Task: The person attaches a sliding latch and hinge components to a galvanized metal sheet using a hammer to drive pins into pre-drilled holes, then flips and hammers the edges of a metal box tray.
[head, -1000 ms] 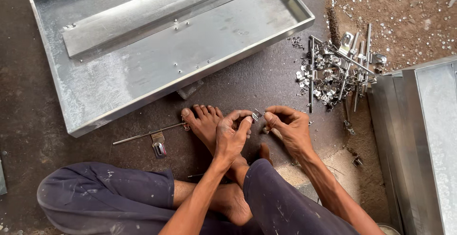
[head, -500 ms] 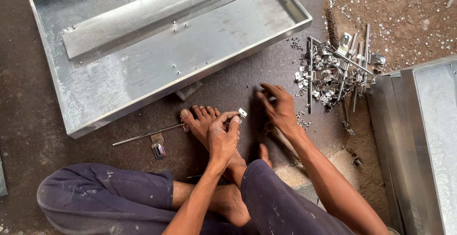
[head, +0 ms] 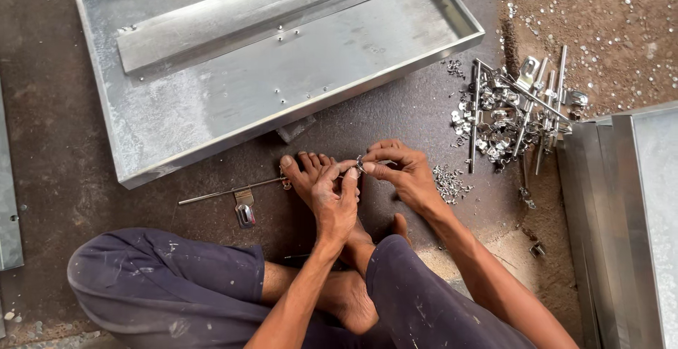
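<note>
I sit on the floor with my feet in front of me. My left hand and my right hand meet just above my toes, both pinching one small shiny metal fitting between their fingertips. A thin metal rod with a small clasp lies on the floor left of my left foot. A pile of shiny metal hardware and rods lies to the right, beyond my right hand.
A large shallow sheet-metal tray lies ahead on the floor. More sheet-metal panels stand at the right edge, another strip at the left. Small screws are scattered near my right wrist. Sandy ground lies at the top right.
My right hand had reached toward the hardware pile half a second ago and has come back to meet the left hand at the small fitting. The left hand stayed above my toes.
</note>
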